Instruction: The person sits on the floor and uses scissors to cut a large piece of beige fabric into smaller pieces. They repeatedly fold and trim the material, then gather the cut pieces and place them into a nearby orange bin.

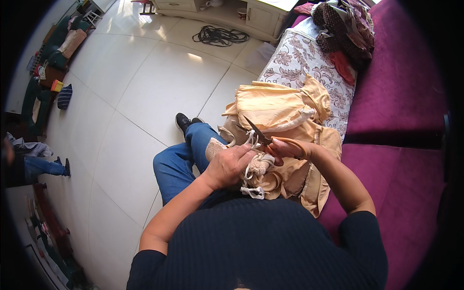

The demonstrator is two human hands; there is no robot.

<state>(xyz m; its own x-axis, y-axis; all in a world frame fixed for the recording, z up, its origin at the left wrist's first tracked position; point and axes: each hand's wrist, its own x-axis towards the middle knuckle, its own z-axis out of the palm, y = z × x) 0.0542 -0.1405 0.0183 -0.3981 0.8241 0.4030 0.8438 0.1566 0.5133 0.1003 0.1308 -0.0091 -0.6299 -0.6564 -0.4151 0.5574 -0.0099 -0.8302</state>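
Note:
My right hand [284, 148] holds a pair of scissors [257, 129] by its orange-brown handles, its blades pointing up and left, the blades apart. Just left of it, my left hand [230, 165] grips a bunched piece of beige fleece fabric [259, 164] with white cords [250, 174] looped around it. White cord ends stick up beside the blades; whether the blades touch them I cannot tell. A yellow-orange garment [268, 103] with fleecy edges spreads beyond and under my hands, over my lap and the seat.
A floral cloth [290, 58] lies beside the purple sofa [398, 83], bearing a heap of dark patterned clothes [337, 32]. Coiled black cable [220, 35] rests on the tiled floor near a white cabinet [264, 18]. At the far left sits another person in jeans [40, 166].

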